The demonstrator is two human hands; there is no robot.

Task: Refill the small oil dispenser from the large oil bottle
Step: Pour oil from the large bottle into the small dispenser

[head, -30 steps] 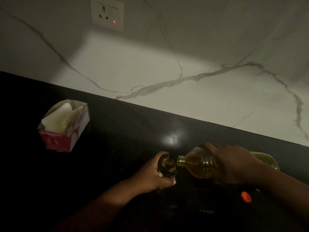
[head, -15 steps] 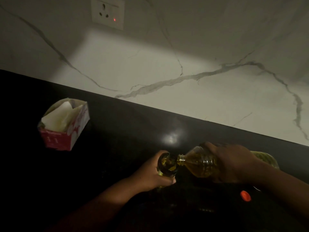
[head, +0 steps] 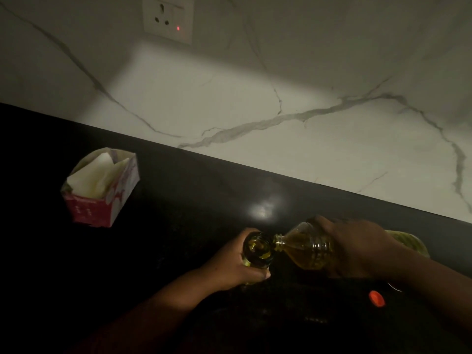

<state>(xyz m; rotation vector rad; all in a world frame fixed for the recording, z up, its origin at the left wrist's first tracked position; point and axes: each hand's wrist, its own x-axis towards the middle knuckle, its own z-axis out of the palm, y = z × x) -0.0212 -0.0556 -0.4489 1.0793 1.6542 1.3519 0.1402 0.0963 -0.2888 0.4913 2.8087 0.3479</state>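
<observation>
The small glass oil dispenser [head: 257, 249] stands upright on the black counter [head: 178, 221], its round mouth facing up and oil visible inside. My left hand [head: 229, 269] is wrapped around its side. The large clear oil bottle [head: 304, 249], holding yellow oil, lies tipped nearly flat with its neck at the dispenser's rim. My right hand [head: 357, 249] grips the bottle's body from above and hides its middle. The scene is dim, and I cannot make out the stream itself.
An orange bottle cap [head: 376, 298] lies on the counter near my right forearm. A red and white tissue box [head: 101, 191] sits at the left. The marble backsplash [head: 281, 118] rises behind, with a wall socket [head: 167, 17] at the top.
Both hands, the bottle and the dispenser hold the same pose. Only the camera shifts slightly.
</observation>
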